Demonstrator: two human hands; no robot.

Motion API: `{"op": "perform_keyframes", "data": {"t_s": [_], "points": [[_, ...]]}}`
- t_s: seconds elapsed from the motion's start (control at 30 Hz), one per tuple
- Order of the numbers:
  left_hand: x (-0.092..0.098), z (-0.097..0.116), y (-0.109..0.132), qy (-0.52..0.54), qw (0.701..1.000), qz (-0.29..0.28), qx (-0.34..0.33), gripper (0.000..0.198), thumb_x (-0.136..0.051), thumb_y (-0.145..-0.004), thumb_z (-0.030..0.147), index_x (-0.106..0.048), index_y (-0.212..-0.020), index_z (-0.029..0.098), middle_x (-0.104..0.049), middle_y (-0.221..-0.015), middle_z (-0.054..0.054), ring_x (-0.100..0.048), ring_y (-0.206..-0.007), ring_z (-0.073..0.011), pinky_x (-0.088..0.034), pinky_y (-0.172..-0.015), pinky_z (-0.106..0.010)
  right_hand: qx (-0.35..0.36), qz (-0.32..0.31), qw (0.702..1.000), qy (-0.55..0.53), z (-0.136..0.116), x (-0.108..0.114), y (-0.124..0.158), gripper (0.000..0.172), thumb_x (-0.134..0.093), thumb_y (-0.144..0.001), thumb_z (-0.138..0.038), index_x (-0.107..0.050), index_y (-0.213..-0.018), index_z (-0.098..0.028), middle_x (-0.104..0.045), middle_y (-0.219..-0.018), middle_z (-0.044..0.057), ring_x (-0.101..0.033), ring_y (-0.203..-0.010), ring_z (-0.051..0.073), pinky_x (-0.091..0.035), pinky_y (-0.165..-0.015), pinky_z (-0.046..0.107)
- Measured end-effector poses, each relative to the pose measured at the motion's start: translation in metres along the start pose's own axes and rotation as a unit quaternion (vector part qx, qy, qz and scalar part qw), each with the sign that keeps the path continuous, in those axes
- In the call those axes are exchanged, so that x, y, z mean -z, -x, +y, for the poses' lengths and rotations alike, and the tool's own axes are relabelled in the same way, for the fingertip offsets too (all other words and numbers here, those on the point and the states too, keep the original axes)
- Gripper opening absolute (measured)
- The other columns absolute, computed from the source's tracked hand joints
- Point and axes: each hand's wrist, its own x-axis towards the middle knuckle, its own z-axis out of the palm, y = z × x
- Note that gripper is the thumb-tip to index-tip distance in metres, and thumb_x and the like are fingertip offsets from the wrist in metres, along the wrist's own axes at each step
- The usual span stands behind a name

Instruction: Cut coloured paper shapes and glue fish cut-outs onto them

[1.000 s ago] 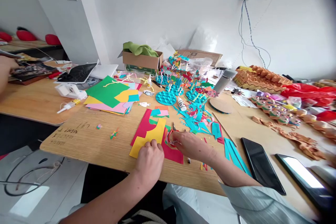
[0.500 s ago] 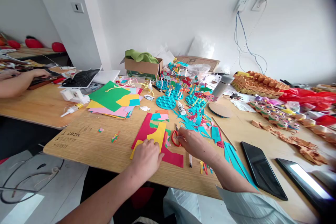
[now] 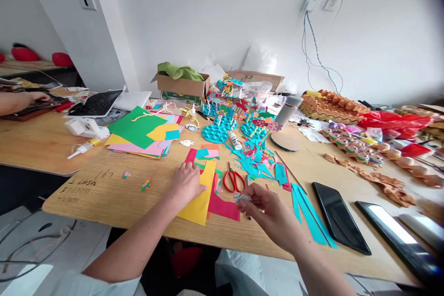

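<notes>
My left hand point(image 3: 187, 184) rests with its fingers down and thumb apart on a sheet of yellow paper point(image 3: 200, 206), which overlaps a piece of red paper point(image 3: 225, 208). Between the fingertips of my right hand point(image 3: 262, 204) is a small white paper fish cutout point(image 3: 242, 198), held a little above the table. Just beyond it lie red-handled scissors point(image 3: 234, 180), blades spread slightly and pointing away. A pen, partly hidden by my right hand, lies beside them. Small paper scraps point(image 3: 208, 151) are at the far edge of the red paper.
Stacked coloured paper point(image 3: 138, 127) lies to the left. Blue discs with paper fish point(image 3: 215, 134), a glue bottle point(image 3: 235, 140) and blue scraps point(image 3: 255, 157) are ahead. Two phones, one black phone point(image 3: 342, 217) nearest, lie right. Another person's arm point(image 3: 21, 101) is far left.
My right hand has left the scissors and moved nearer me, now pinching the paper fish. My left hand has shifted left and away from me, and the yellow sheet has turned. The view has swung slightly right.
</notes>
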Motion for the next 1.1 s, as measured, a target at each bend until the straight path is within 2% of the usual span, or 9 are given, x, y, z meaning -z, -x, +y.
{"op": "perform_keyframes", "data": {"t_s": [0.17,0.33,0.47,0.63,0.77,0.93,1.1], "points": [[0.001,-0.008,-0.011,0.011,1.000,-0.023,-0.012,0.053,-0.077,-0.067,0.044,-0.062,-0.104,0.010,-0.062,-0.112,-0.018,-0.054,-0.112,-0.0313,-0.041,-0.093,-0.038,-0.018,0.000,0.999,-0.047,0.009,-0.013,0.009,0.030,-0.053,-0.089,-0.047,-0.056,-0.078,-0.019,-0.061,-0.070,0.002,-0.056,-0.067,0.016,-0.044,-0.061,0.028],[0.001,-0.010,-0.014,0.033,0.999,-0.034,-0.024,0.039,-0.077,-0.068,0.043,-0.063,-0.092,0.017,-0.065,-0.105,-0.012,-0.055,-0.110,-0.0277,-0.040,-0.093,-0.036,-0.010,-0.001,0.997,-0.076,0.011,-0.020,0.010,0.030,-0.052,-0.090,-0.046,-0.056,-0.079,-0.019,-0.061,-0.072,0.002,-0.056,-0.068,0.015,-0.043,-0.062,0.027],[-0.001,-0.011,-0.015,0.057,0.997,-0.034,-0.030,0.034,-0.078,-0.066,0.040,-0.062,-0.084,0.017,-0.066,-0.099,-0.011,-0.057,-0.105,-0.0281,-0.040,-0.091,-0.036,-0.006,0.004,0.997,-0.078,0.009,-0.021,0.009,0.028,-0.054,-0.090,-0.045,-0.055,-0.079,-0.019,-0.059,-0.070,0.001,-0.053,-0.066,0.014,-0.040,-0.060,0.025],[-0.005,-0.013,-0.018,0.101,0.994,-0.027,-0.035,0.026,-0.079,-0.065,0.029,-0.060,-0.080,0.020,-0.068,-0.096,-0.007,-0.059,-0.100,-0.0253,-0.041,-0.089,-0.034,-0.005,0.004,0.996,-0.087,0.009,-0.022,0.009,0.026,-0.054,-0.090,-0.043,-0.055,-0.078,-0.019,-0.060,-0.071,0.001,-0.055,-0.066,0.014,-0.041,-0.060,0.025],[-0.010,-0.017,-0.024,0.143,0.989,-0.030,-0.013,0.023,-0.075,-0.065,0.017,-0.060,-0.082,0.019,-0.069,-0.092,-0.006,-0.061,-0.094,-0.0235,-0.044,-0.080,-0.032,-0.008,0.003,0.995,-0.095,0.010,-0.023,0.010,0.026,-0.054,-0.090,-0.042,-0.056,-0.080,-0.019,-0.060,-0.073,0.001,-0.056,-0.068,0.014,-0.042,-0.062,0.025],[-0.016,-0.024,-0.029,0.221,0.974,-0.042,0.016,0.014,-0.059,-0.068,0.005,-0.058,-0.074,0.019,-0.067,-0.080,-0.004,-0.063,-0.079,-0.0195,-0.045,-0.069,-0.030,-0.007,0.005,0.996,-0.093,0.013,-0.025,0.010,0.027,-0.055,-0.090,-0.043,-0.056,-0.079,-0.019,-0.060,-0.072,0.001,-0.055,-0.067,0.014,-0.042,-0.062,0.025],[-0.012,-0.026,-0.027,0.339,0.936,-0.088,0.012,0.004,-0.055,-0.071,0.014,-0.056,-0.073,0.017,-0.062,-0.073,-0.001,-0.061,-0.068,-0.0169,-0.045,-0.060,-0.028,-0.006,0.007,0.996,-0.089,0.012,-0.024,0.011,0.028,-0.054,-0.090,-0.045,-0.055,-0.079,-0.020,-0.060,-0.071,0.001,-0.055,-0.067,0.014,-0.042,-0.061,0.026]]}}
